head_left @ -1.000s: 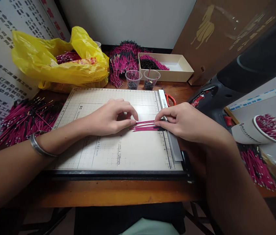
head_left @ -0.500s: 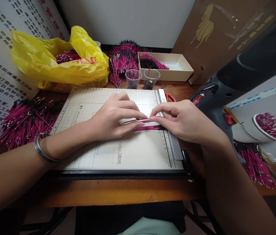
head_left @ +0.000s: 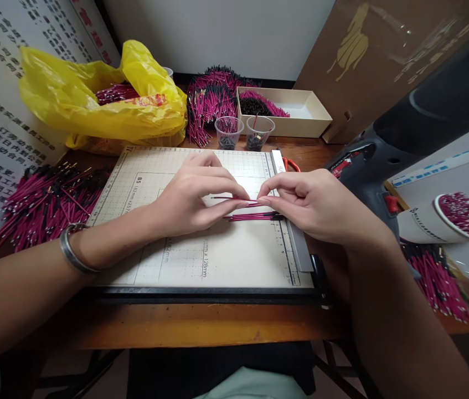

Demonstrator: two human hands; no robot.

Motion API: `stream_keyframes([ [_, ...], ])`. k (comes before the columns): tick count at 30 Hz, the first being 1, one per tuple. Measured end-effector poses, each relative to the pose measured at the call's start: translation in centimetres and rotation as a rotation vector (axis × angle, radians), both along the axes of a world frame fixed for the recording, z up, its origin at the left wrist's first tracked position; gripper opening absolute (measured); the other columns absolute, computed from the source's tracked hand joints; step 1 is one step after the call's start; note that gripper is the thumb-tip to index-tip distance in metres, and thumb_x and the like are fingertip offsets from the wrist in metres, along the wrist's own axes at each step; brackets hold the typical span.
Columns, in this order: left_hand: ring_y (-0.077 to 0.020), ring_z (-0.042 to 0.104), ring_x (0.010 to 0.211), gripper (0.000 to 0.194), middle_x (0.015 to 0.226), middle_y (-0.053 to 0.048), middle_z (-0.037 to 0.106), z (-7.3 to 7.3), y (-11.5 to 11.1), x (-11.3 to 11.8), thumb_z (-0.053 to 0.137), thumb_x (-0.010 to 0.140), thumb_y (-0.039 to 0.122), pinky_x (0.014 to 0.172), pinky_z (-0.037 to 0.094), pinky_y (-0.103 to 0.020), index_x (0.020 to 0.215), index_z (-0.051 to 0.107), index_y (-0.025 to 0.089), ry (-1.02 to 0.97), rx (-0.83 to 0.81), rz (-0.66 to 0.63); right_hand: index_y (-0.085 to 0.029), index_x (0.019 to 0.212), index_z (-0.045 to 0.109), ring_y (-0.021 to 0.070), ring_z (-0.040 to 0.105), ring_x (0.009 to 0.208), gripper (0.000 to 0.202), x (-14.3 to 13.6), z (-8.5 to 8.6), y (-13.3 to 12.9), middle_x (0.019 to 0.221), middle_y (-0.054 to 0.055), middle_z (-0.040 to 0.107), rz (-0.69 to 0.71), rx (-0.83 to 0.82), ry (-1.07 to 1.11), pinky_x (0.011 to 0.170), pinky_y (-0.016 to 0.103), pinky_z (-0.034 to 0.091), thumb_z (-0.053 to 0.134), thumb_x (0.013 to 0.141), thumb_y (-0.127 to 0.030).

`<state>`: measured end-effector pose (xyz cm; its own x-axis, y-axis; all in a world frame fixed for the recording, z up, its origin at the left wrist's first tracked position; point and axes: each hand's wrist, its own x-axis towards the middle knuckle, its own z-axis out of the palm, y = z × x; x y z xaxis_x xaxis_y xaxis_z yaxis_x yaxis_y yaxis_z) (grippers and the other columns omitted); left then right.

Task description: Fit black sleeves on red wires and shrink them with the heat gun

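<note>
Above the right half of a cream gridded cutting board (head_left: 234, 260), my left hand (head_left: 201, 194) pinches a thin magenta wire (head_left: 228, 198) between thumb and fingertips. My right hand (head_left: 313, 205) is closed at the wire's right end, its thumb and index fingertip pressed together close to the left fingertips. Several magenta wires with black ends (head_left: 254, 216) lie side by side on the board just below the fingers, their right ends near the metal strip (head_left: 298, 249). The exact tip between the right fingers is hidden.
A yellow bag (head_left: 105, 119) and loose wires (head_left: 51, 205) are at left. Behind stand two clear cups (head_left: 228, 133) and a cream box (head_left: 304, 128). Red-handled scissors (head_left: 291, 164) lie beside the board. At right are a grey-black tool (head_left: 373, 172) and a white cup of wires (head_left: 425, 224).
The wire's left end has lifted and now shows between my left thumb and fingers. Both hands stay nearly in place; the view has shifted slightly.
</note>
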<state>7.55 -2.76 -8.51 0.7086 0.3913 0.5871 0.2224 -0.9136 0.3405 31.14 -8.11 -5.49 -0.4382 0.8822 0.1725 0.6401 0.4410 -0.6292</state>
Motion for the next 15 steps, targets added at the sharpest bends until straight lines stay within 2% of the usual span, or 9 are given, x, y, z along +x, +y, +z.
stream_keyframes([
  [4, -0.0177, 0.058, 0.079, 0.018, 0.085, -0.001, 0.081, 0.06, 0.02, -0.03, 0.064, 0.101, 0.03, 0.08, 0.043, -0.034, 0.096, 0.081, 0.025, 0.006, -0.019, -0.001, -0.017, 0.083, 0.069, 0.0056, 0.028, 0.048, 0.012, -0.12, -0.01, -0.04, 0.051, -0.01, 0.033, -0.006, -0.004, -0.005, 0.051, 0.027, 0.023, 0.064, 0.093, -0.021],
  [9, -0.0159, 0.06, 0.076, 0.014, 0.089, -0.003, 0.081, 0.05, 0.18, -0.11, 0.07, 0.098, 0.031, 0.08, 0.044, -0.034, 0.098, 0.079, 0.02, -0.031, -0.013, -0.007, -0.018, 0.086, 0.069, 0.0065, 0.027, 0.048, 0.013, 0.07, 0.28, -0.1, 0.051, -0.01, 0.032, -0.032, -0.045, -0.013, 0.053, 0.029, 0.024, 0.061, 0.094, -0.023],
  [15, -0.017, 0.06, 0.078, 0.015, 0.084, -0.001, 0.08, -0.04, 0.47, -0.35, 0.068, 0.098, 0.028, 0.079, 0.045, -0.033, 0.093, 0.08, 0.021, -0.039, -0.007, -0.009, -0.019, 0.084, 0.068, 0.0073, 0.027, 0.048, 0.014, 0.51, 0.61, -0.22, 0.051, -0.01, 0.032, -0.057, -0.086, -0.041, 0.054, 0.03, 0.024, 0.062, 0.094, -0.026],
])
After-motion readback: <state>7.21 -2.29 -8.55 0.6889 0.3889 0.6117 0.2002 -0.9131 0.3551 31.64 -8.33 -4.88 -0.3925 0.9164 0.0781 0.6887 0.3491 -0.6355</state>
